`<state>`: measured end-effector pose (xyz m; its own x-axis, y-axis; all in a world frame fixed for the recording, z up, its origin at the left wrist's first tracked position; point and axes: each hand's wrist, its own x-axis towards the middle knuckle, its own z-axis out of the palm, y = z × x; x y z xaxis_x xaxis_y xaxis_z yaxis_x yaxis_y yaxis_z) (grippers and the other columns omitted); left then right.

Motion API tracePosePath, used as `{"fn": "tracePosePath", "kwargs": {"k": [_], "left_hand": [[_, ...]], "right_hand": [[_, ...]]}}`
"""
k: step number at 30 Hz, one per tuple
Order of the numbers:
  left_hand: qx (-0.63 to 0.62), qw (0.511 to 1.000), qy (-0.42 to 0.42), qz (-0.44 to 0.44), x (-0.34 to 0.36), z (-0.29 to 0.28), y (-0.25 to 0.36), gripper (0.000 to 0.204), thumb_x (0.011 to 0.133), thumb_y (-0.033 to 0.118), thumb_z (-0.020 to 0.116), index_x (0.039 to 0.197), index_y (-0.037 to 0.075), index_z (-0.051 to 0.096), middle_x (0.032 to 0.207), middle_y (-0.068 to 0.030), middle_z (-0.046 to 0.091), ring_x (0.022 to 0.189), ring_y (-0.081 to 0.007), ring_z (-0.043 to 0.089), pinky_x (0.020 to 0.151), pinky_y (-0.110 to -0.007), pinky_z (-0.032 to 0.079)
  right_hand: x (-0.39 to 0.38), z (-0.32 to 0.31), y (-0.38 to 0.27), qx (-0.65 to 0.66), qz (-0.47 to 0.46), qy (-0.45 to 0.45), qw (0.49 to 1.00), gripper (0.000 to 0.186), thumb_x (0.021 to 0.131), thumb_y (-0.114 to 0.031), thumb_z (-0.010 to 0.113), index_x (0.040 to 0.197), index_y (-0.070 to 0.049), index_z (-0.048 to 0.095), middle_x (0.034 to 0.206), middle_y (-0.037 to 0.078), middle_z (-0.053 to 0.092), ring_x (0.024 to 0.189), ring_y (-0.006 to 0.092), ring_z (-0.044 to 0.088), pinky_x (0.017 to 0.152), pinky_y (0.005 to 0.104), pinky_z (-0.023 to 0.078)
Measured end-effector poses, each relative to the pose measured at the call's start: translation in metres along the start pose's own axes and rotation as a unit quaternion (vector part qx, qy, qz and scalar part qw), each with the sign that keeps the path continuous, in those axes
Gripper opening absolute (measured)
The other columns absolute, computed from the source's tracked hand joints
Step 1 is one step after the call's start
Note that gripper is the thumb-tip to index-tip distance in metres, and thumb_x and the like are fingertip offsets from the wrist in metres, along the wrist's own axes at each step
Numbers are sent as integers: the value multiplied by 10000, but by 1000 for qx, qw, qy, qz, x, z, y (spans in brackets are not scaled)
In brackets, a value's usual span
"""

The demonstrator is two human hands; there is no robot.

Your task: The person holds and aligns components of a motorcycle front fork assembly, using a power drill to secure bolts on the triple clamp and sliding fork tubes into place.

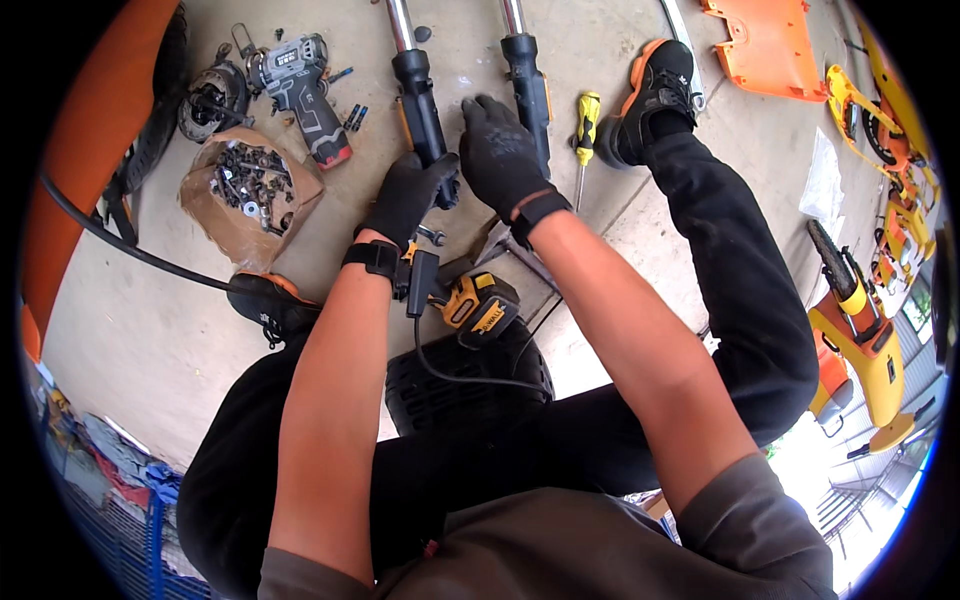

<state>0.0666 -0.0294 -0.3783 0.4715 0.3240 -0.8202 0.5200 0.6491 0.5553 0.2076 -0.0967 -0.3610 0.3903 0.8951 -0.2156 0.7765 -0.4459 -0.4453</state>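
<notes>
Left hand (405,195) grips left fork leg (426,128), 12 o'clock; right hand (502,150) against right fork leg (531,112), grip unclear.
Done, apparently: chrome tubes (401,25) seated in black sleeves (521,62). Remaining: cannot tell, upper ends cut off; loose fasteners (255,185) at 10 o'clock.

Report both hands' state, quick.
Left hand: closed around the lower end of the left black tube.
Right hand: open, fingers extended, beside the right black tube; contact can't be told.
</notes>
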Motion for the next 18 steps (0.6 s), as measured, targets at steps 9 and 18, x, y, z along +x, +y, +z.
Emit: {"fn": "tracePosePath", "kwargs": {"k": [9,18], "left_hand": [[47,998,19,41,-5,0,6,345,875,318,672,870,-25,633,687,-67,626,610,-138,599,559,-295,458],[71,996,25,42,-2,-1,0,345,886,312,666,872,-30,623,695,-81,628,633,-151,614,581,-309,475]], "right_hand": [[-10,31,38,-66,-250,-59,964,511,837,-107,522,1325,38,479,1407,257,453,1307,389,454,1061,468,388],[12,39,21,-172,-98,-34,980,548,885,-155,481,1391,38,397,1484,257,357,1346,392,401,1088,479,342]]}}
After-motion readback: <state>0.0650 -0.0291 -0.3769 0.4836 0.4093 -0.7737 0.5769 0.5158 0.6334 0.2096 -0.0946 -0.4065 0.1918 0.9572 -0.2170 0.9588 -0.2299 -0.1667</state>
